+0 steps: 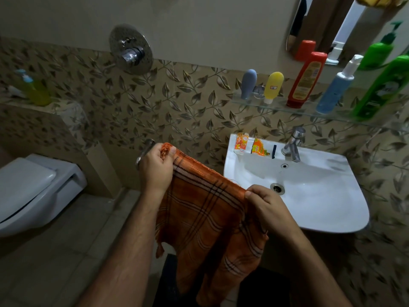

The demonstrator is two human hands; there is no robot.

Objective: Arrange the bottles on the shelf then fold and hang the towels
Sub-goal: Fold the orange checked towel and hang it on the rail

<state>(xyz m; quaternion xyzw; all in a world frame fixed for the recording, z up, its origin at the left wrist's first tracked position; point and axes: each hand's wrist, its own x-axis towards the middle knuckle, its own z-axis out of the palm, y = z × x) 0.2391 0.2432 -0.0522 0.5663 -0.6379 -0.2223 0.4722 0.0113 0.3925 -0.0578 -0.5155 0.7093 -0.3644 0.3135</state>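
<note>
An orange checked towel hangs stretched between my hands in front of the sink. My left hand pinches its upper left corner, close to a chrome towel bar on the wall. My right hand pinches the upper right corner. The rest of the cloth drops down, partly doubled. On the glass shelf stand a grey-blue tube, a yellow tube, a red bottle, a blue spray bottle and a green bottle.
A white sink with a tap and small tubes on its rim sits to the right. A toilet stands at the left, a shower valve above. A mirror and a yellow bottle on the left ledge.
</note>
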